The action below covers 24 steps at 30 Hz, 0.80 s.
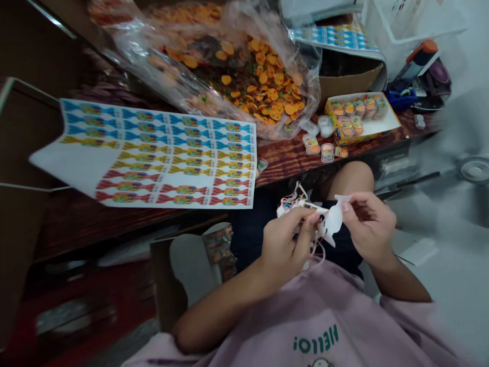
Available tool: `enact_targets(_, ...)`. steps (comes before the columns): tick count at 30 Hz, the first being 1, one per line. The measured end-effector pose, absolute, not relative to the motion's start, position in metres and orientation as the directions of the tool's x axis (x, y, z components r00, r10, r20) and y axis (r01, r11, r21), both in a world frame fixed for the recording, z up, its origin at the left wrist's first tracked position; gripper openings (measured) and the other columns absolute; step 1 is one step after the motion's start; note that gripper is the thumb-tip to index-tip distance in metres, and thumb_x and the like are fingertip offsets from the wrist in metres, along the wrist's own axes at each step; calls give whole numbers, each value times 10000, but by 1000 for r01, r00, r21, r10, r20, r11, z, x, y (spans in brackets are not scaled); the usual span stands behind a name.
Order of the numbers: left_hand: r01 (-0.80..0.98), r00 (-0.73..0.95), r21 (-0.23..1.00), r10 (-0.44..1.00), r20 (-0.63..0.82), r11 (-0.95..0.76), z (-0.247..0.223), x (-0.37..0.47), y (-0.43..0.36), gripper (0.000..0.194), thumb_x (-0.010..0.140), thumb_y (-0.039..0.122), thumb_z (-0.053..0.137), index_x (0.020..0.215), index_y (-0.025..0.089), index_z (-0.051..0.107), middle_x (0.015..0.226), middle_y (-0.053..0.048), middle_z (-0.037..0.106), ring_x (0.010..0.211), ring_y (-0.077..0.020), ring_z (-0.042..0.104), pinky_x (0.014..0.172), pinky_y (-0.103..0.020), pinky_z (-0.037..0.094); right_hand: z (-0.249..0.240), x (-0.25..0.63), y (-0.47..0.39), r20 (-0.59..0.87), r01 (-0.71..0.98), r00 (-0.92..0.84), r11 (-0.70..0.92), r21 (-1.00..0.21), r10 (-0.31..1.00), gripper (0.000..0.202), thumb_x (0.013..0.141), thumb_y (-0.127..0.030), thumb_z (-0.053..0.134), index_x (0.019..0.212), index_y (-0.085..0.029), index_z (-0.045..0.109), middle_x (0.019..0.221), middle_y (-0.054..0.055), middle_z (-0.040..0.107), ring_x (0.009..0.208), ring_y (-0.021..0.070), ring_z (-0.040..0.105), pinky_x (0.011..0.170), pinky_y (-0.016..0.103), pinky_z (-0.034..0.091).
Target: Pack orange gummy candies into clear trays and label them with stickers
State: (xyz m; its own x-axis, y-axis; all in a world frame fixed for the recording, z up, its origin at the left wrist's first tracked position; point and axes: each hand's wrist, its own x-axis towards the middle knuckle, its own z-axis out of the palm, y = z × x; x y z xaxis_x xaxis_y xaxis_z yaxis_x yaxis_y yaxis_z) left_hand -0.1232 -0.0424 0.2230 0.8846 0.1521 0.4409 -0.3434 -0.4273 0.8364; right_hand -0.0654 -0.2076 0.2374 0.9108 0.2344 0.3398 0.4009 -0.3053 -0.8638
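Note:
Above my lap, my left hand [286, 242] is closed, with thumb and fingertips pinching a tangle of thin pale strings and small pieces [292, 204]. My right hand [370, 224] pinches the edge of a white, curved-edged paper piece [333, 220] between thumb and fingers. The white piece spans the gap between the two hands, its left end near my left fingertips. A pale loop [318, 255] hangs below them. What lies behind my left fingers is hidden.
A sticker sheet [183, 158] overhangs the wooden table [284, 165] at left. Behind it lies a plastic bag of orange pieces [267, 86]. An open box of small containers [362, 117] stands at right, near a blurred fan [473, 169].

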Motion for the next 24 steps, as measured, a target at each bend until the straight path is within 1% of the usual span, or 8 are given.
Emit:
enact_targets(5,-375,762,683,210,612,-627,210,-134,-50,106,1010,143,567,968,172,659,754,0,741,628,-84,683,646,-163,521,238,-75,-193,260,267,964,-291,-919,63,58,859,-234,698,813,-213,671,653,-41,690,544,99,637,503,182,523)
enact_targets(9,-416,677,632,241,695,-654,193,-135,-57,128,1035,173,528,959,172,630,750,-17,729,682,-105,708,664,-178,541,236,-80,-185,192,178,981,-245,-953,-34,78,854,-237,693,790,-212,657,601,-58,660,449,84,584,416,167,471)
enact_targets(13,-495,573,592,273,772,-636,182,-136,-58,100,1035,170,520,1038,173,620,765,-16,718,687,-122,703,658,-213,565,230,-75,-188,159,131,976,-184,-974,-146,101,893,-277,682,828,-213,638,573,-72,641,362,77,528,339,167,408)
enact_targets(17,-450,627,637,287,724,-626,184,-136,-55,167,1014,138,530,1115,169,658,806,-33,714,699,-134,682,656,-236,549,228,-70,-196,181,162,978,-171,-972,-104,139,909,-324,692,843,-214,639,599,-58,661,377,84,551,350,178,420)
enact_targets(19,-446,667,691,303,681,-570,186,-133,-54,235,1034,183,490,1180,155,673,844,-58,703,741,-154,669,675,-265,544,229,-71,-198,205,190,977,-183,-965,-66,148,909,-334,695,838,-217,640,608,-53,664,394,88,562,366,188,438)
enact_targets(21,-461,707,737,298,641,-494,189,-129,-54,318,1054,332,494,1252,152,664,926,-89,699,802,-184,663,702,-304,549,231,-72,-199,219,207,975,-199,-958,-37,152,914,-345,691,846,-219,640,621,-49,667,412,94,573,385,198,456)
enact_targets(23,-460,749,770,273,604,-442,194,-124,-56,450,1000,498,596,1300,166,642,999,-101,700,856,-206,665,728,-328,557,231,-74,-200,234,226,972,-217,-950,-11,137,921,-338,683,861,-221,644,644,-44,675,447,98,592,414,204,473)
enact_targets(24,-448,769,786,265,582,-425,196,-121,-58,481,957,516,665,1296,176,639,1013,-95,701,868,-205,667,737,-325,558,231,-75,-200,250,243,968,-230,-942,0,120,921,-325,680,868,-222,650,658,-41,679,474,100,604,435,205,483)
